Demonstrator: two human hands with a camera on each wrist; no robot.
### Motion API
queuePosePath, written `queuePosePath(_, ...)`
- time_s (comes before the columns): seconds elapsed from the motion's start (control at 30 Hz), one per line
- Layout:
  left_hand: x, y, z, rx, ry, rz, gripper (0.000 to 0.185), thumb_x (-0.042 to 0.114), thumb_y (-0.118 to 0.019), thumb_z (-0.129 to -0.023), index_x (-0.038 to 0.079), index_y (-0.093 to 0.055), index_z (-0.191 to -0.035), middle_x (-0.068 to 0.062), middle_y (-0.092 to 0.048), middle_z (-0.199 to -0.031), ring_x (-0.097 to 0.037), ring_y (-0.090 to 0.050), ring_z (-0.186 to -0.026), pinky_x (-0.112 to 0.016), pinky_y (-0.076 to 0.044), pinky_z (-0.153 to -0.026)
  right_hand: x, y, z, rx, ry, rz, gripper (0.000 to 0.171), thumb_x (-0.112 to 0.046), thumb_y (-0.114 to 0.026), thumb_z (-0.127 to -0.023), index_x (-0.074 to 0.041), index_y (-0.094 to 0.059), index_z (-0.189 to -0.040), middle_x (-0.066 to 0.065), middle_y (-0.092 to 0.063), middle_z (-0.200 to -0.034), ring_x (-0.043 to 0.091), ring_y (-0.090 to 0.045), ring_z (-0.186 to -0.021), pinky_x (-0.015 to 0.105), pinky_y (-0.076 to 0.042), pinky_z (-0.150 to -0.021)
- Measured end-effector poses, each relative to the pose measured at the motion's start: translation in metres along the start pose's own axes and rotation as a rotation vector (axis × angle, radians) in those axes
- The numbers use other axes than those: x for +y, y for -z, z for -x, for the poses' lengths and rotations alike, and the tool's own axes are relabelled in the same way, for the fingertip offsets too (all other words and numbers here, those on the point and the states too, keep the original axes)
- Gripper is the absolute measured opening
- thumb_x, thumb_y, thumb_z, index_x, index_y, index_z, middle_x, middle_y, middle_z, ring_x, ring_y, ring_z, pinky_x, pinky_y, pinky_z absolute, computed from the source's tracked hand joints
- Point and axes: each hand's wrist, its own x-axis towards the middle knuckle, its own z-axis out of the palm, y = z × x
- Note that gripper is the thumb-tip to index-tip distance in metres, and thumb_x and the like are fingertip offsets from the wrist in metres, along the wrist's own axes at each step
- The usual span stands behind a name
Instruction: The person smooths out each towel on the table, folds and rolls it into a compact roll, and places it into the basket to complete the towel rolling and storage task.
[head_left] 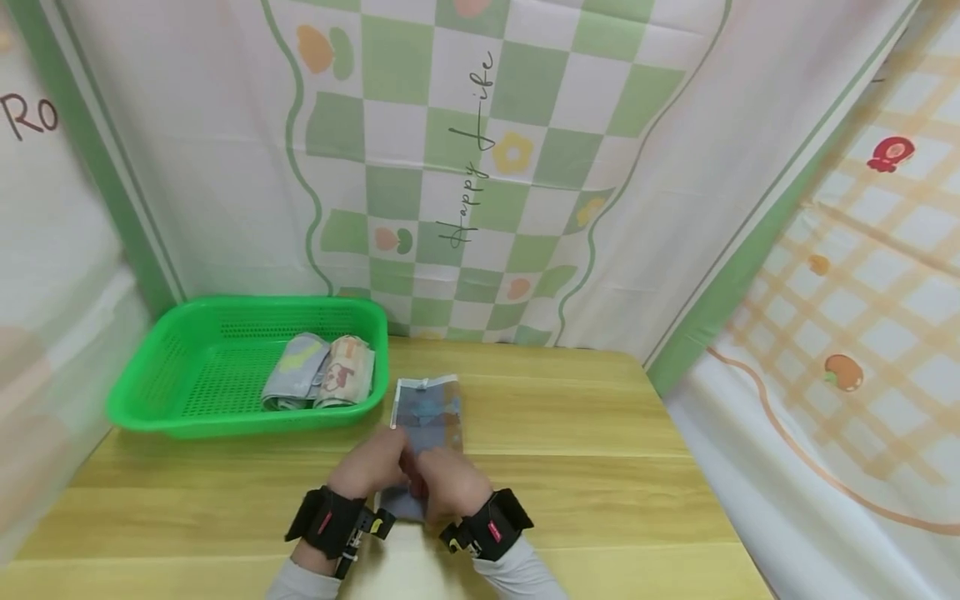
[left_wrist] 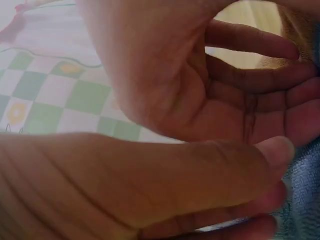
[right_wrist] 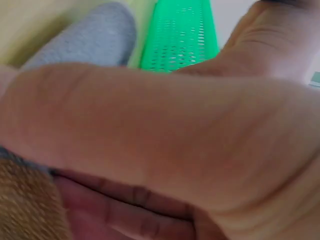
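A long folded towel (head_left: 426,410), grey-blue with a brown strip, lies on the table, and its near part is partly hidden under both hands. My left hand (head_left: 375,462) grips the towel from the left; in the left wrist view its thumb (left_wrist: 240,162) lies along the blue terry cloth. From the other side my right hand (head_left: 455,482) holds the towel, close against the left hand. The right wrist view has the right thumb (right_wrist: 125,117) stretched across, with brown pile (right_wrist: 30,202) beside the fingers and a grey fold (right_wrist: 95,37) beyond.
To the left at the back stands a green plastic basket (head_left: 247,425). Inside, at its right end, lie a grey rolled towel (head_left: 296,375) and a beige patterned rolled towel (head_left: 347,373). The wooden table (head_left: 585,492) meets a checked curtain (head_left: 465,167) at the back.
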Motion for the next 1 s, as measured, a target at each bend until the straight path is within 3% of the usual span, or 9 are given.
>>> queuePosePath(0.17,0.0,-0.004,0.0,-0.034,0.046,0.033,0.015,-0.003,-0.081,-0.071,0.008,-0.071,-0.071,0.004,-0.063,-0.064,-0.011,-0.052,-0.059,-0.027,-0.045,-0.052,0.006,-0.006,-0.006,0.03,0.039,0.052,0.037,-0.004,-0.087,-0.057,-0.017,-0.053,-0.065,-0.013,-0.044,-0.061,0.003,-0.04,-0.055,0.014,-0.031,-0.047)
queuePosePath(0.33,0.003,-0.005,-0.002,-0.056,0.06,0.035,0.025,0.004,-0.081,-0.075,0.01,-0.061,-0.062,0.007,-0.049,-0.057,-0.01,-0.044,-0.053,-0.024,-0.036,-0.049,0.015,-0.003,-0.009,-0.04,0.048,-0.027,0.033,0.001,-0.078,-0.066,-0.017,-0.05,-0.063,-0.013,-0.041,-0.06,0.003,-0.037,-0.055,0.015,-0.029,-0.047)
queuePosePath(0.53,0.011,-0.01,-0.006,-0.141,-0.041,0.109,0.039,0.002,-0.077,-0.081,0.011,-0.05,-0.055,0.012,-0.034,-0.051,-0.005,-0.032,-0.047,-0.019,-0.027,-0.048,0.03,0.004,-0.005,-0.175,0.063,-0.126,0.035,0.01,-0.065,-0.076,-0.015,-0.046,-0.061,-0.011,-0.035,-0.059,0.005,-0.033,-0.054,0.017,-0.025,-0.049)
queuePosePath(0.7,0.013,-0.016,-0.008,-0.145,-0.104,0.12,0.028,-0.012,-0.072,-0.067,0.005,-0.052,-0.057,0.011,-0.034,-0.052,-0.004,-0.027,-0.048,-0.019,-0.024,-0.047,0.038,0.006,-0.005,-0.205,0.061,-0.18,0.026,0.012,-0.062,-0.081,-0.011,-0.058,-0.068,-0.01,-0.039,-0.061,0.005,-0.036,-0.055,0.017,-0.029,-0.05)
queuePosePath(0.9,0.003,-0.023,-0.011,-0.106,-0.08,0.107,0.035,-0.019,-0.057,-0.063,0.012,-0.041,-0.06,0.009,-0.026,-0.057,-0.007,-0.024,-0.052,-0.021,-0.02,-0.05,0.038,0.01,-0.004,-0.198,0.03,-0.213,0.02,0.011,-0.059,-0.082,-0.006,-0.066,-0.076,-0.007,-0.05,-0.066,0.006,-0.041,-0.059,0.017,-0.034,-0.054)
queuePosePath(1.0,-0.001,-0.025,-0.013,-0.1,-0.089,0.131,0.038,-0.016,-0.058,-0.065,0.015,-0.037,-0.059,0.01,-0.024,-0.056,-0.006,-0.022,-0.051,-0.021,-0.018,-0.05,0.034,0.017,0.001,-0.092,0.04,-0.204,0.018,0.011,-0.065,-0.079,-0.005,-0.071,-0.077,-0.005,-0.062,-0.07,0.003,-0.046,-0.062,0.015,-0.04,-0.055)
